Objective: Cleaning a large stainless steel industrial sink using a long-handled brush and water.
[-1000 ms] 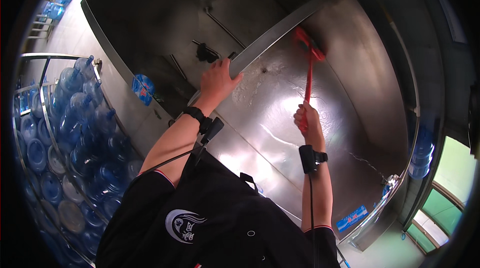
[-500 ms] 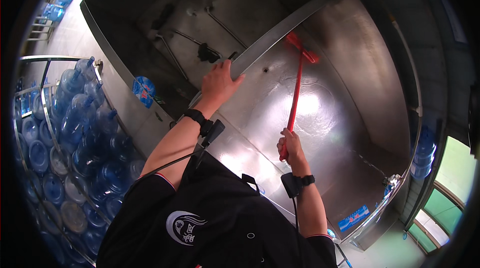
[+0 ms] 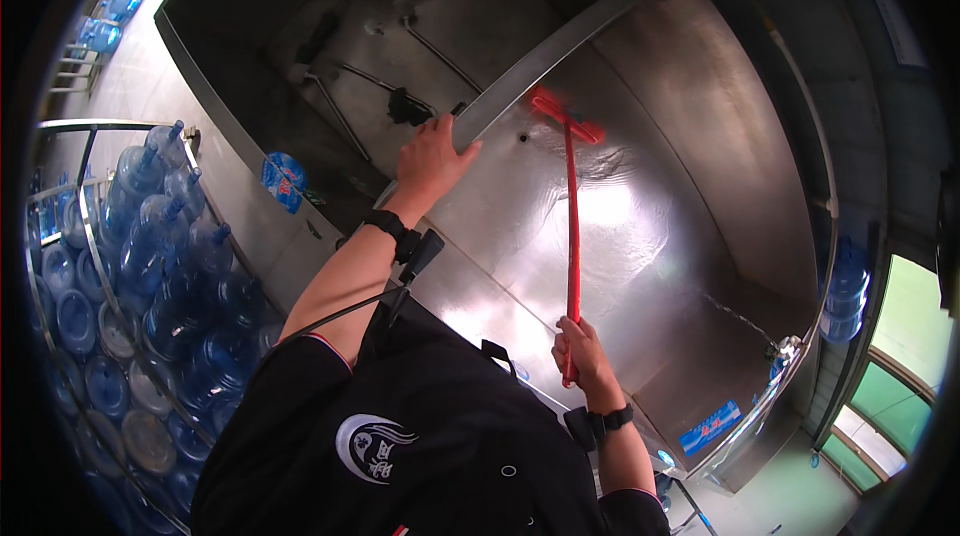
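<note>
Gripping a long red brush (image 3: 573,236) near the butt of its handle, the right hand (image 3: 583,356) has its fingers clamped together around the shaft, probably because holding so close to the end gives the most reach. Ahead and left of those fingers, the left hand (image 3: 434,158) lies over the end of the steel divider (image 3: 550,48), its thumb apart from its fingers, seemingly as a brace; how firmly it presses, I cannot tell. Well right of the right fingers, a tap (image 3: 787,347) is placed so that its water falls inside the basin (image 3: 660,286). Straight ahead of them, the brush's head (image 3: 566,119) reaches the wet floor near a drain hole (image 3: 523,138). Past the left fingers, metal rods (image 3: 440,53) show in the darker compartment.
</note>
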The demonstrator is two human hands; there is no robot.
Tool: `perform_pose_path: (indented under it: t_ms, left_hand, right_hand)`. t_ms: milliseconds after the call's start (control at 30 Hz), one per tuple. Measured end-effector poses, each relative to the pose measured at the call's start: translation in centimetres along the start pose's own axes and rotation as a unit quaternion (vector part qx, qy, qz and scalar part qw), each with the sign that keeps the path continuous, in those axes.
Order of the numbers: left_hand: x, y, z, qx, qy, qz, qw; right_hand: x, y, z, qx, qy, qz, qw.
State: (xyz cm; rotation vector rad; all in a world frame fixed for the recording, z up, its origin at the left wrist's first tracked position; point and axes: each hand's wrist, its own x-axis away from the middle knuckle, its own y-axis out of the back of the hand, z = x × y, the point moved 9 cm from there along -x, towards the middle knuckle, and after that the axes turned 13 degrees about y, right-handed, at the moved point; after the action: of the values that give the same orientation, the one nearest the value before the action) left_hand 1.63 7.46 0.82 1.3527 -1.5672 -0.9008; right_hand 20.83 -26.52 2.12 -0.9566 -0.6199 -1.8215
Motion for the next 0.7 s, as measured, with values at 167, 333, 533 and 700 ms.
perform_pose_path:
  t_ms: [167,333,533,700]
  left_hand:
    - [-0.1,0.0,-0.2,0.011,-0.005,0.004,1.000]
    - [-0.3,0.0,0.1,0.014,0.002,0.004,1.000]
    - [-0.1,0.5,0.0,-0.024,0.025,0.030,0.999]
    - [0.0,0.0,-0.7,-0.016,0.002,0.006,1.000]
  right_hand:
    - [4.6,4.0,1.5,-0.096,0.009,0.005,0.995]
    - [6.6,5.6,3.2,-0.063,0.037,-0.053,0.996]
    - [-5.4,7.7,7.6,-0.102,0.123,-0.049,0.986]
    - [-18.0,4.1,10.9,-0.158,0.089,0.020,0.983]
